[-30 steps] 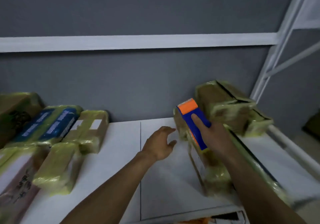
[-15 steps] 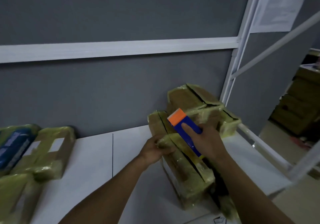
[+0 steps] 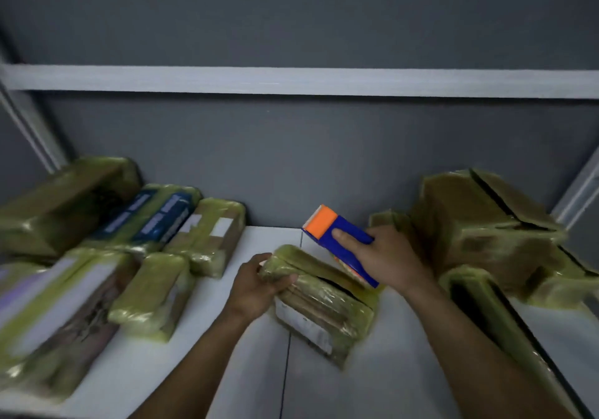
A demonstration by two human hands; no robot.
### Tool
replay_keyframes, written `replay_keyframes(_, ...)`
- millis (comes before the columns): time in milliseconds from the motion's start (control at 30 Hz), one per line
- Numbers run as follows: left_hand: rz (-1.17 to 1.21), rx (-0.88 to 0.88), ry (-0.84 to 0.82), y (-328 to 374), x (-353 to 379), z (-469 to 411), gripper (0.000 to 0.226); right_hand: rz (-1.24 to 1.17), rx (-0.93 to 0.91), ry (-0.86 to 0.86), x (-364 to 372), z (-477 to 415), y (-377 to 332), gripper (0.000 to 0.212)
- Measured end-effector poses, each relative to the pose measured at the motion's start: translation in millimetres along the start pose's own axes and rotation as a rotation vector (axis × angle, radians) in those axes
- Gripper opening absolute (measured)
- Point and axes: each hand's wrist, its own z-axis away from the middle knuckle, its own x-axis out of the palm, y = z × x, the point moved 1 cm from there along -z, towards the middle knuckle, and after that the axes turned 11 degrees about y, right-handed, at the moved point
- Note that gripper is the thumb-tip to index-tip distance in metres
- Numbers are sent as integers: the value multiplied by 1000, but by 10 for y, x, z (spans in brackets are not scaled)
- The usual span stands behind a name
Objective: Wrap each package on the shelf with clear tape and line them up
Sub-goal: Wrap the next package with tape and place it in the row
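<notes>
Package [image 3: 324, 305], wrapped in yellowish film, lies near the middle of the white shelf [image 3: 227, 370], long axis running 10 to 4 o'clock. We record the left hand [image 3: 259, 286] gripping the package at its 10 o'clock end, fingers and thumb curled round the edge. We see the right hand [image 3: 389, 263] holding the blue-orange tape dispenser [image 3: 340, 240] at the package's 1 o'clock side, index finger straight along the body, other fingers curled round it. The left stack [image 3: 129, 256] sits at 9 o'clock, the right stack [image 3: 486, 234] at 3 o'clock, both apart from it.
</notes>
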Motion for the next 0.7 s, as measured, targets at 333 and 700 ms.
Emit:
replay_keyframes(333,-223,-301,342,-391,-923,278,55,179,-215,-343,795,64,-654,75)
replay_keyframes(700,29,-287,261,-302,-953,288,36,176,-223,-301,799,93,-610,67)
